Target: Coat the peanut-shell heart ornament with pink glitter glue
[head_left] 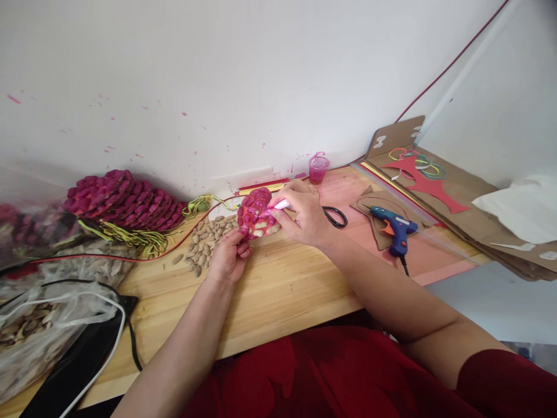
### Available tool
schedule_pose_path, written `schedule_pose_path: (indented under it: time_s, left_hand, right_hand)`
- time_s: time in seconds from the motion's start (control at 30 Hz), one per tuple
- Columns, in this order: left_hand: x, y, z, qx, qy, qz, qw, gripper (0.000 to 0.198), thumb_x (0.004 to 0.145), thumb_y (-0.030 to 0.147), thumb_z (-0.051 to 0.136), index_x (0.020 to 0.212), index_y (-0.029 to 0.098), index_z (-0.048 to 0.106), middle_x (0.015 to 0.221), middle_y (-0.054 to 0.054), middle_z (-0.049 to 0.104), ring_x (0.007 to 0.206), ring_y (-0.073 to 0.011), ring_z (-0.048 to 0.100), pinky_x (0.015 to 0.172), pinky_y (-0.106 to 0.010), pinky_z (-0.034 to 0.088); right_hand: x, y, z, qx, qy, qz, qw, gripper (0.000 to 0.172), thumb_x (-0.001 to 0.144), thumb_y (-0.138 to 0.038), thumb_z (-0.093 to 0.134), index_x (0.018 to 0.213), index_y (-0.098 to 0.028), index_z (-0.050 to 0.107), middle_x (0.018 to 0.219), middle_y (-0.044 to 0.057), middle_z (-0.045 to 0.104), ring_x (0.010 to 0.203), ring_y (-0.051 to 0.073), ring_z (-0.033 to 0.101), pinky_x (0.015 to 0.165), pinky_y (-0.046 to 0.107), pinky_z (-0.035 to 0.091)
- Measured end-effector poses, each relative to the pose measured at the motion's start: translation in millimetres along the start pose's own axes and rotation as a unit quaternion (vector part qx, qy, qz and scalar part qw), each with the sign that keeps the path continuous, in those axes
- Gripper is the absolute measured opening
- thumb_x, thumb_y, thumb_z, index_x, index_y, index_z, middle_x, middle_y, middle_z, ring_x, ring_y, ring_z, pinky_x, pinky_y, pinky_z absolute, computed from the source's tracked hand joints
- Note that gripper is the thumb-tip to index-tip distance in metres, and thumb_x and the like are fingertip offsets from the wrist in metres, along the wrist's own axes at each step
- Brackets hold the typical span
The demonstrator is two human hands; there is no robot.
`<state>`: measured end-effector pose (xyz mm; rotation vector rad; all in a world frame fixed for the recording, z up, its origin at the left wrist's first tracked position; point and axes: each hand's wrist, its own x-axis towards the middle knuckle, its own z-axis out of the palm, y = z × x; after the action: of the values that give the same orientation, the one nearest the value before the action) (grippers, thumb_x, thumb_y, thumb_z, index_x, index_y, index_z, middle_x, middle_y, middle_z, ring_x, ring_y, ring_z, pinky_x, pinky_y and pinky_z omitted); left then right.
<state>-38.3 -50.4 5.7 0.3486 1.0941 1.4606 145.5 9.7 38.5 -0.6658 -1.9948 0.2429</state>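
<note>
My left hand [229, 255] pinches the lower edge of a shell-covered piece [256, 213] that is mostly painted magenta, with a few bare tan shells at its lower right. My right hand [304, 213] is closed round a pink-handled brush [281, 205] whose tip rests on the piece. Both hands hover over a wooden table [282, 290]. A small cup of pink paint [318, 168] stands behind my right hand, near the wall.
A heap of loose nut shells [204, 241] lies left of the piece. Finished magenta pieces [126, 200] with yellow-green cords sit at the far left. Scissors [336, 216], a blue glue gun [394, 227] and cardboard [435, 180] lie to the right. Plastic bags [39, 325] fill the near left.
</note>
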Motion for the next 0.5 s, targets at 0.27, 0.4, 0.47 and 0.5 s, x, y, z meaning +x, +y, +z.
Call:
schedule_pose_path:
  time_s: [0.27, 0.4, 0.47, 0.5]
  left_hand:
    - [0.9, -0.4, -1.5, -0.006, -0.009, 0.010, 1.000, 0.018, 0.067, 0.007, 0.073, 0.071, 0.013, 0.057, 0.055, 0.008, 0.048, 0.035, 0.0001, 0.029, 0.034, -0.012, 0.021]
    - [2.1, -1.7, -3.0, -0.001, -0.017, 0.019, 1.000, 0.019, 0.064, 0.008, 0.075, 0.070, 0.013, 0.058, 0.054, 0.007, 0.049, 0.036, 0.0000, 0.030, 0.034, -0.012, 0.022]
    - [2.2, -2.3, -3.8, 0.003, -0.019, 0.024, 1.000, 0.020, 0.063, 0.009, 0.077, 0.069, 0.013, 0.059, 0.054, 0.008, 0.049, 0.036, 0.0001, 0.030, 0.034, -0.013, 0.023]
    - [2.2, -2.5, -4.2, 0.005, -0.020, 0.027, 0.999, 0.021, 0.062, 0.010, 0.078, 0.069, 0.013, 0.059, 0.054, 0.008, 0.049, 0.036, 0.0002, 0.030, 0.034, -0.012, 0.023]
  right_hand:
    - [-0.5, -0.1, 1.1, 0.013, -0.004, -0.012, 1.000, 0.006, 0.093, -0.028, 0.066, 0.090, -0.022, 0.068, 0.087, 0.003, 0.069, 0.091, 0.022, 0.060, 0.087, 0.039, 0.040]
    - [0.5, 1.8, 1.3, 0.009, 0.033, -0.004, 0.999, 0.007, 0.093, -0.029, 0.066, 0.089, -0.023, 0.068, 0.087, 0.003, 0.070, 0.090, 0.022, 0.060, 0.087, 0.038, 0.041]
    - [1.0, 2.8, 1.3, 0.017, 0.031, -0.006, 0.999, 0.007, 0.093, -0.029, 0.066, 0.089, -0.023, 0.067, 0.087, 0.003, 0.070, 0.090, 0.022, 0.060, 0.087, 0.038, 0.041]
    - [1.2, 3.2, 1.3, 0.020, 0.028, -0.010, 0.999, 0.007, 0.093, -0.029, 0.067, 0.089, -0.023, 0.067, 0.087, 0.002, 0.070, 0.090, 0.021, 0.060, 0.087, 0.038, 0.042]
